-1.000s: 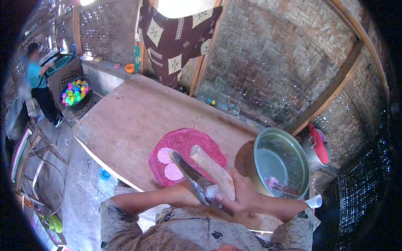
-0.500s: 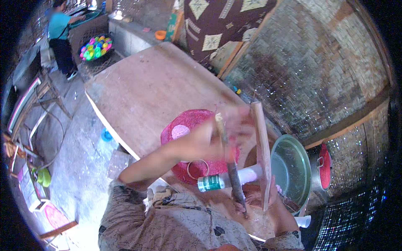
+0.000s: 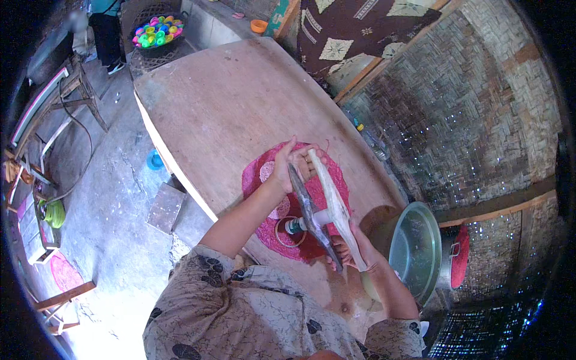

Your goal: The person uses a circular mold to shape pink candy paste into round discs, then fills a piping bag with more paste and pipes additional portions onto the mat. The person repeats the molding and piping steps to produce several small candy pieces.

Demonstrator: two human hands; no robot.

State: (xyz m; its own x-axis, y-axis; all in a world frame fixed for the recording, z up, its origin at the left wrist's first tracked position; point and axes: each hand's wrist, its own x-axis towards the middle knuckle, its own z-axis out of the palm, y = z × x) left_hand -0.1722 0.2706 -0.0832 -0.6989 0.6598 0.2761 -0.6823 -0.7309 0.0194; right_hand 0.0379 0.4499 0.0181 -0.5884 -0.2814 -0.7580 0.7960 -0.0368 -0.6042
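Between my hands is a hand press made of two long wooden bars. One is a dark bar [image 3: 310, 210], the other a pale bar [image 3: 333, 201], with a white tube between them and a green-labelled cylinder [image 3: 294, 225] beyond the dark one. My left hand [image 3: 287, 167] is wrapped around the far ends of both bars. At the near ends my right hand [image 3: 362, 249] grips the pale bar, its fingertips reaching the dark one. Underneath lies a pink mesh mat [image 3: 258, 180] bearing pinkish-white rounds [image 3: 280, 209] and a thin ring [image 3: 281, 240], partly hidden by the press.
The mat lies on a wooden table [image 3: 210, 102]. A green basin [image 3: 414, 258] stands to the right, beside a metal pot with a red cover [image 3: 459, 257]. At the far left, a person in dark trousers [image 3: 107, 39] stands near a basket of colourful balls [image 3: 159, 31].
My left hand, blurred before, has come to rest on the far bar ends. The press has shifted, and its bars now lean closer together. The view has moved too.
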